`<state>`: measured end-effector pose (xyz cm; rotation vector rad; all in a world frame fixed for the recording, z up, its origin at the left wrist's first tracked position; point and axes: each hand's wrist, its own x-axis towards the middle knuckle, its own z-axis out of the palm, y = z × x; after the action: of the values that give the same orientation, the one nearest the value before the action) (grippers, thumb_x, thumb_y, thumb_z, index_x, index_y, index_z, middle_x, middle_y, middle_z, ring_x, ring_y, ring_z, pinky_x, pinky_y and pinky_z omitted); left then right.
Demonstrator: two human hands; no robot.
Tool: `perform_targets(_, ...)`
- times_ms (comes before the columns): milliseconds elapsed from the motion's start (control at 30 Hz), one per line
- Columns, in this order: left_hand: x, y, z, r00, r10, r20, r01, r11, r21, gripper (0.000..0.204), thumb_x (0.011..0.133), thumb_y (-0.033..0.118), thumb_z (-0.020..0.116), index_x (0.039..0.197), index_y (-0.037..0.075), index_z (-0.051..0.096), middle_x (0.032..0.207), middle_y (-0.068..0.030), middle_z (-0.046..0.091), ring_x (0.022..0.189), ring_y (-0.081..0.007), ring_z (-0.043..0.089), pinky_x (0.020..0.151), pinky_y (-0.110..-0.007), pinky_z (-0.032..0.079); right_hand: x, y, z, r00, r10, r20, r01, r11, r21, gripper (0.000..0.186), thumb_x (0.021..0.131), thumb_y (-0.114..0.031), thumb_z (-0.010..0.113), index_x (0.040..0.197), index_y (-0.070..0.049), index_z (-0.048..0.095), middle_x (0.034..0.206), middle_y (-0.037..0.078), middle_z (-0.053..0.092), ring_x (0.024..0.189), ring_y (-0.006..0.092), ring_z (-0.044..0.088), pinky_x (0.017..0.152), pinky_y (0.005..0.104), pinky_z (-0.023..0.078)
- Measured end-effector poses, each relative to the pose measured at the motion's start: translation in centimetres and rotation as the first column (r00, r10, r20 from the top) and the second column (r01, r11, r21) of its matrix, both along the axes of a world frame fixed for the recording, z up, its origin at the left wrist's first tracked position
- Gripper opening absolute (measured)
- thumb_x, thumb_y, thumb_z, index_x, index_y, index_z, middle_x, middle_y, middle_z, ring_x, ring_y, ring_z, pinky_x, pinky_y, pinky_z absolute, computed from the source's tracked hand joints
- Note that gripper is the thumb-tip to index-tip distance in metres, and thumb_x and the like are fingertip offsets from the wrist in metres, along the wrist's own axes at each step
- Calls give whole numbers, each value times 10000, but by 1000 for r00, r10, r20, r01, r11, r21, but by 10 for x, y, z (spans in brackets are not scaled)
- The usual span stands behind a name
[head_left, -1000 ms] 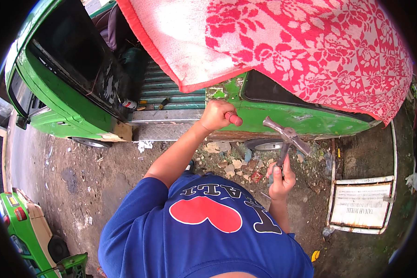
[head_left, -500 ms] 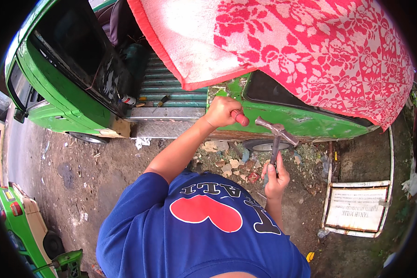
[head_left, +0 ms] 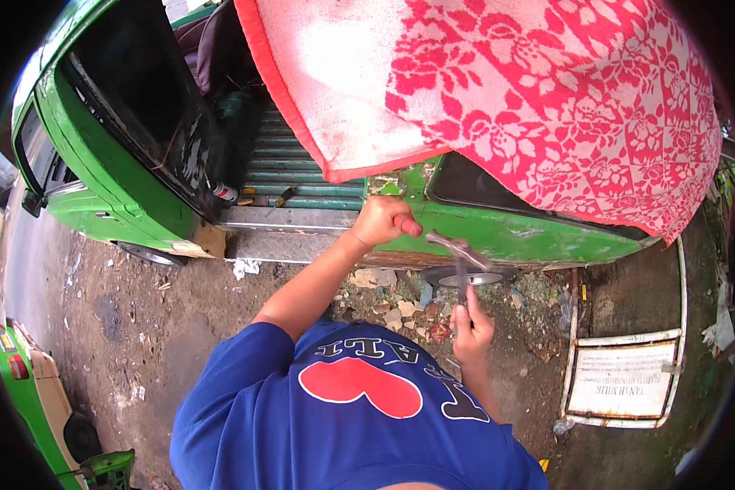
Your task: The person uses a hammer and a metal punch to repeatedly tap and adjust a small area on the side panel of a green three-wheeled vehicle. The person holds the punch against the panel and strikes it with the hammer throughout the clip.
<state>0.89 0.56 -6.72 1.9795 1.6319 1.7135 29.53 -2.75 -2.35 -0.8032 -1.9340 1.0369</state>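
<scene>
My left hand (head_left: 380, 219) is closed round a red-handled tool (head_left: 408, 225) at the chipped pillar of the green van (head_left: 498, 229), just right of the open side doorway; the tool's far end is hidden by the hand. My right hand (head_left: 470, 327) grips the upright shaft of a hammer, whose metal head (head_left: 457, 249), blurred by motion, is just right of the red handle's end, with a small gap showing.
A pink floral blanket (head_left: 547, 122) drapes over the van. A few small tools (head_left: 273, 196) lie on the doorway floor. Debris (head_left: 400, 314) litters the dirt below. A rusty framed white sign (head_left: 621, 377) lies right; another green vehicle (head_left: 28, 384) is at lower left.
The hammer has moved left toward the red handle, and my right hand has shifted left with it. The van and my left hand sit lower in the picture.
</scene>
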Motion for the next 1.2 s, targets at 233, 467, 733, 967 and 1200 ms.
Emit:
perform_targets(233,20,-4,26,985,-134,-109,148,981,129,239,609,183,762,578,98,540,548,-67,526,533,-287,561,506,-390,441,2,0,12,946,-77,-316,20,984,-180,462,968,-97,499,1399,43,412,820,55,554,648,105,515,541,252,459)
perform_targets(467,13,2,27,987,-115,-111,130,982,136,217,588,140,759,578,94,547,543,-63,527,513,-280,557,485,-382,440,4,-5,10,957,-106,-269,43,972,-233,469,974,-106,491,1413,30,397,761,52,542,625,104,506,535,253,458)
perform_targets(733,9,5,23,989,-101,-110,114,986,121,209,571,146,760,583,101,556,574,-53,563,542,-263,588,498,-366,459,3,-9,12,981,-75,-181,25,964,-265,477,981,-124,484,1425,20,382,716,51,535,609,107,496,525,251,447)
perform_targets(967,6,1,35,985,-122,-121,133,987,89,145,567,159,739,636,125,616,607,-51,601,588,-274,610,548,-386,484,0,-12,12,984,-77,-161,25,952,-306,489,985,-130,477,1433,26,360,706,54,534,596,103,489,526,246,435)
perform_targets(1200,5,-1,31,981,-141,-133,154,983,97,178,570,198,762,634,126,612,608,-47,601,592,-272,611,553,-386,482,-3,-14,11,974,-99,-202,39,958,-285,458,978,-124,489,1402,33,415,681,35,544,567,75,484,502,225,417)
